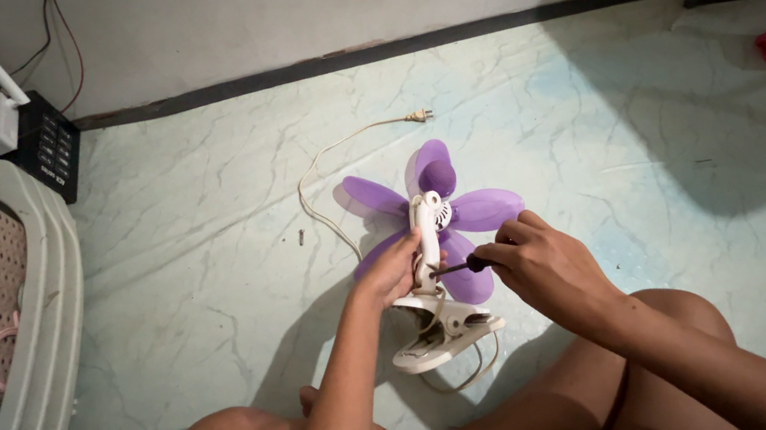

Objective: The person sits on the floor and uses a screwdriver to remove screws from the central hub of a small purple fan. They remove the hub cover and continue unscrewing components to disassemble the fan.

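Screwdriver meets clip fan on the floor.
Left hand (395, 270) fingers wrap the upright fan body (429, 238) at frame centre; right hand (533, 258) fingers pinch the screwdriver (460, 267), lying sideways, tip toward the fan.

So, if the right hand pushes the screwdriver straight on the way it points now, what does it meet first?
The right hand aims the screwdriver leftward, so it would probably first meet the fan's white neck, where the left hand grips. Depth is unclear; the tip may already touch it.

One head-worn camera looks steeply down, close over the floor (202, 222) toward the wall (321, 2)
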